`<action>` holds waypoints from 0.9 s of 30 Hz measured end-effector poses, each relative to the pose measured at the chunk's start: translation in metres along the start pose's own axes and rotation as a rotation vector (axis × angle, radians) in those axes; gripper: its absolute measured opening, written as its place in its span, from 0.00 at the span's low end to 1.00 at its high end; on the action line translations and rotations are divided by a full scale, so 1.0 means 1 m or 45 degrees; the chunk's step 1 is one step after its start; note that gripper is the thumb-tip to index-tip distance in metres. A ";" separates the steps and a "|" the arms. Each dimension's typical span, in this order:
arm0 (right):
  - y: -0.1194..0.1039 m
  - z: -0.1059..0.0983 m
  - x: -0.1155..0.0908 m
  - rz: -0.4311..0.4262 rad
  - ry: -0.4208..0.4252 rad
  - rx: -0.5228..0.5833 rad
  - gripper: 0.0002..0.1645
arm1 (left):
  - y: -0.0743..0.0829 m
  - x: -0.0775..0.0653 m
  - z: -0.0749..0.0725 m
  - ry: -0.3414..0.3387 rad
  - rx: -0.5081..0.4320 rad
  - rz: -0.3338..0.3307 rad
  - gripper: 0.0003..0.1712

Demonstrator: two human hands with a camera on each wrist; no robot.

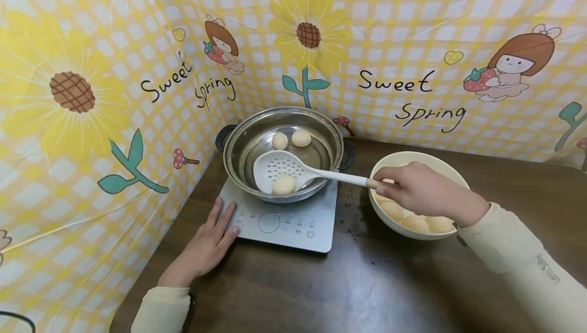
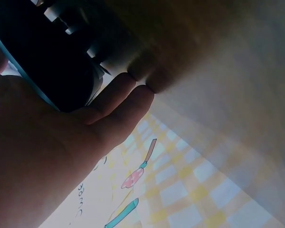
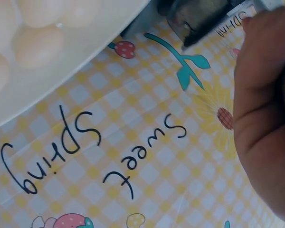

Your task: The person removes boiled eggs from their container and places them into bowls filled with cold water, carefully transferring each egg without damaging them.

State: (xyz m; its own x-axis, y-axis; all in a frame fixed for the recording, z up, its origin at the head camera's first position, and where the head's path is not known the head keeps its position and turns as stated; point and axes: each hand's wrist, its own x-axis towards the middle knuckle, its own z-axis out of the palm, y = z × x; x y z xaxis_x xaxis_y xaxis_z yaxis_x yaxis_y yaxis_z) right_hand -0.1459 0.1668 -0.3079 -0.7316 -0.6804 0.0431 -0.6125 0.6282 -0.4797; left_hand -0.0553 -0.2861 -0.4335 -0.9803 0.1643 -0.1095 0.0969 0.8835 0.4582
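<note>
My right hand [image 1: 412, 190] grips the wooden end of a white slotted skimmer [image 1: 344, 176], whose bowl is over a steel pot [image 1: 231, 162]. One pale egg [image 1: 284, 185] lies in the skimmer's bowl. Two more eggs [image 1: 301, 138] are in the pot behind it. Below my right forearm and hand stands a cream bowl [image 1: 385, 160] with several eggs [image 1: 415, 223]; the right wrist view shows them too. My left hand [image 1: 206, 246] rests flat, fingers straight, at the left edge of a white induction cooker [image 1: 284, 236] under the pot.
The dark wooden table [image 1: 367, 292] carries water drops between cooker and bowl. Black handles [image 1: 349, 155] stick out from the pot's sides. A yellow checked cloth [image 1: 390, 43] with printed flowers covers the walls close behind and to the left.
</note>
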 end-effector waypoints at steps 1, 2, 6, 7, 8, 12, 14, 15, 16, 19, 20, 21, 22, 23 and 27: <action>-0.002 -0.002 0.000 0.036 -0.037 0.038 0.04 | 0.000 0.000 0.000 -0.002 0.000 -0.001 0.38; -0.003 -0.004 0.000 0.074 -0.073 0.084 0.04 | 0.000 0.000 0.000 -0.003 0.000 -0.004 0.38; -0.009 -0.012 0.001 0.219 -0.189 0.219 0.07 | 0.001 0.000 -0.001 -0.008 0.005 -0.013 0.39; -0.009 -0.013 0.001 0.243 -0.208 0.236 0.07 | 0.001 0.000 -0.001 -0.009 0.005 -0.014 0.39; -0.010 -0.014 0.002 0.267 -0.226 0.250 0.08 | 0.001 0.000 -0.001 -0.009 0.005 -0.015 0.39; -0.012 -0.016 0.004 0.317 -0.277 0.270 0.09 | 0.001 0.000 -0.001 -0.009 0.003 -0.014 0.39; -0.013 -0.018 0.004 0.336 -0.299 0.276 0.10 | 0.001 0.000 -0.001 -0.009 0.003 -0.013 0.39; -0.013 -0.020 0.005 0.346 -0.311 0.282 0.09 | 0.000 0.001 -0.001 -0.008 0.002 -0.013 0.39; -0.013 -0.021 0.005 0.350 -0.319 0.278 0.09 | 0.001 0.001 -0.001 -0.009 -0.001 -0.013 0.39; -0.012 -0.024 0.007 0.329 -0.322 0.223 0.09 | 0.000 0.001 0.000 -0.010 -0.004 -0.012 0.39; -0.012 -0.025 0.008 0.313 -0.319 0.200 0.09 | 0.000 0.001 0.000 -0.011 -0.003 -0.012 0.39; -0.012 -0.026 0.009 0.295 -0.315 0.176 0.09 | 0.000 0.001 0.000 -0.009 -0.003 -0.009 0.38; -0.011 -0.027 0.010 0.275 -0.307 0.151 0.09 | 0.000 0.001 0.000 -0.009 -0.002 -0.008 0.38; -0.011 -0.028 0.010 0.256 -0.302 0.133 0.09 | 0.000 0.000 0.000 -0.008 -0.001 -0.005 0.38; -0.009 -0.032 0.012 0.231 -0.315 0.116 0.10 | 0.000 0.000 0.000 0.000 -0.001 0.007 0.38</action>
State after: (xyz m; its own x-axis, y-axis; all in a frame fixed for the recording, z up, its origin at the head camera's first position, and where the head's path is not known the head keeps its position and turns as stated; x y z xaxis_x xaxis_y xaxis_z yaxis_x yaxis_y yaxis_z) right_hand -0.1582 0.1649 -0.2751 -0.7243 -0.6387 -0.2596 -0.4412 0.7188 -0.5373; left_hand -0.0552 -0.2863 -0.4335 -0.9797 0.1696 -0.1071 0.1025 0.8823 0.4594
